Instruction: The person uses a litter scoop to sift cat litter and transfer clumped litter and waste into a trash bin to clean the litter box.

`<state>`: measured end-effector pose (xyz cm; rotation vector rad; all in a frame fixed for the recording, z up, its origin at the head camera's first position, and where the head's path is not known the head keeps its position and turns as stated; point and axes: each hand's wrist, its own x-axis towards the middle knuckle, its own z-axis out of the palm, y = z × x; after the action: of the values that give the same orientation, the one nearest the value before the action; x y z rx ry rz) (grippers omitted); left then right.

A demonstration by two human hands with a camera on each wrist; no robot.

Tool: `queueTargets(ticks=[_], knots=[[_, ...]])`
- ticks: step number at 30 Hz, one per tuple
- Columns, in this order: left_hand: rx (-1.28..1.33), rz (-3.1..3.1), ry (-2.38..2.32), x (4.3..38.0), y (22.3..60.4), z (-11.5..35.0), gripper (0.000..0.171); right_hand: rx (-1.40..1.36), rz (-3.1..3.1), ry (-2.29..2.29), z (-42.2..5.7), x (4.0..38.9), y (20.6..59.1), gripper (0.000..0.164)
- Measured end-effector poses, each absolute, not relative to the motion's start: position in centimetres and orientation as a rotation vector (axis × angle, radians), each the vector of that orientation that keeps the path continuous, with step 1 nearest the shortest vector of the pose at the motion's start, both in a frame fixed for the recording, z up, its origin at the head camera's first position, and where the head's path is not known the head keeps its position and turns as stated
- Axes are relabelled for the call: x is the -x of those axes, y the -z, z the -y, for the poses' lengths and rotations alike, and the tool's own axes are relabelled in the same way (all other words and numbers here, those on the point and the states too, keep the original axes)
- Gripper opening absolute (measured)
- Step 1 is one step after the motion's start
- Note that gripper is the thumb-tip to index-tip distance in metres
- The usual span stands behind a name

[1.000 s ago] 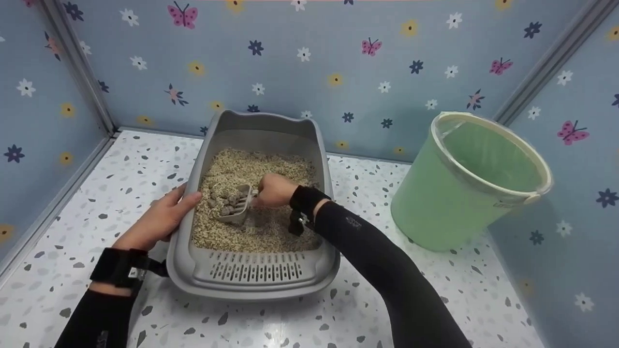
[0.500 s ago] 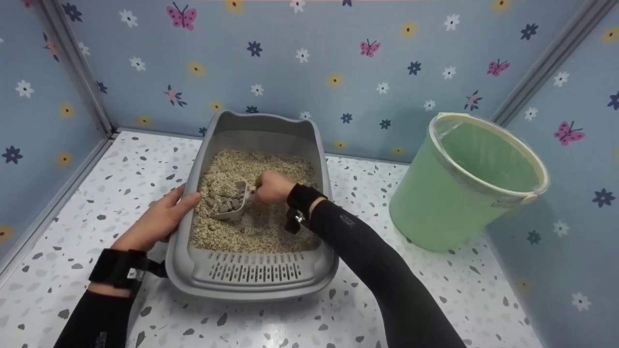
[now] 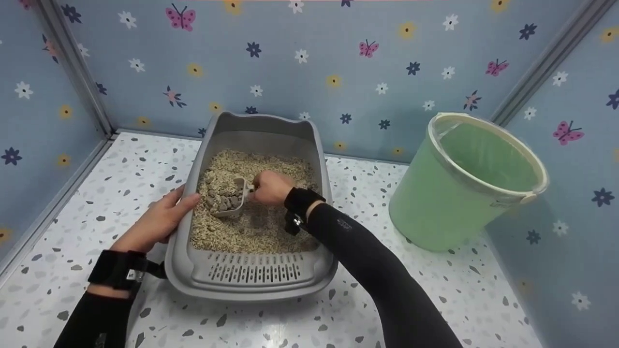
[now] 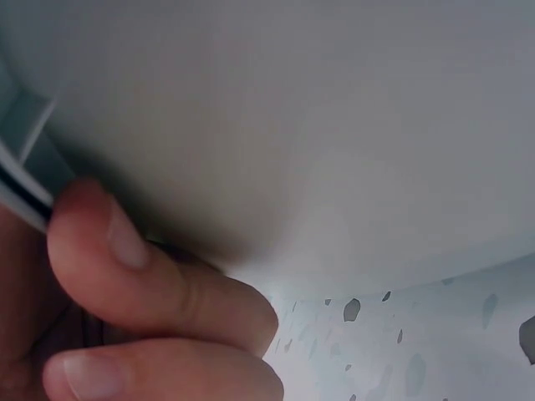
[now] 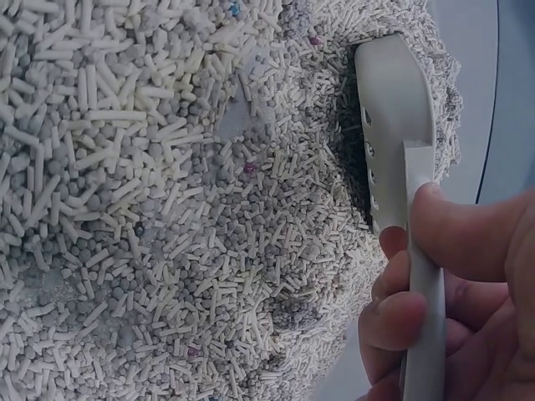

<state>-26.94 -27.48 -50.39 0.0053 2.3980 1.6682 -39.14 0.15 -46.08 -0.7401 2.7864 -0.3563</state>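
Observation:
A grey litter box stands on the floor, with pale pellet cat litter in it. My left hand grips the box's left rim, thumb over the top edge; the left wrist view shows its fingers curled beneath the rim against the outer wall. My right hand holds a light slotted litter scoop by its handle, thumb along it and fingers wrapped around. The scoop's head lies in the litter near the left wall, with several grey-brown clumps in it.
To the right stands a green bin with a cream rim and a clear liner. Blue panels with flowers and butterflies close in the back and both sides. The floor is white with grey specks.
My right hand has pushed the scoop slightly left and away through the litter, and more clumps sit in its head. My left hand keeps its grip on the rim.

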Motion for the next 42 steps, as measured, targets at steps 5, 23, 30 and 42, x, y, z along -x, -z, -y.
queueTargets(ticks=[5, 23, 30, 42], knots=[[-0.004, -2.390, -1.671, 27.00, 50.66, 27.53, 0.087, 0.731, -2.801, 0.337, -0.19, 38.81, 45.92, 0.029], [0.000, -2.409, -1.667, 26.73, 50.78, 27.68, 0.088, 0.722, -2.798, 0.422, -0.18, 39.03, 46.14, 0.026], [-0.010, -2.424, -1.660, 26.74, 50.46, 27.49, 0.087, 0.743, -2.806, 0.390, -0.24, 39.16, 46.28, 0.026], [-0.010, -2.414, -1.659, 26.95, 50.42, 27.53, 0.086, 0.800, -2.794, 0.248, -0.12, 38.85, 46.58, 0.029]])
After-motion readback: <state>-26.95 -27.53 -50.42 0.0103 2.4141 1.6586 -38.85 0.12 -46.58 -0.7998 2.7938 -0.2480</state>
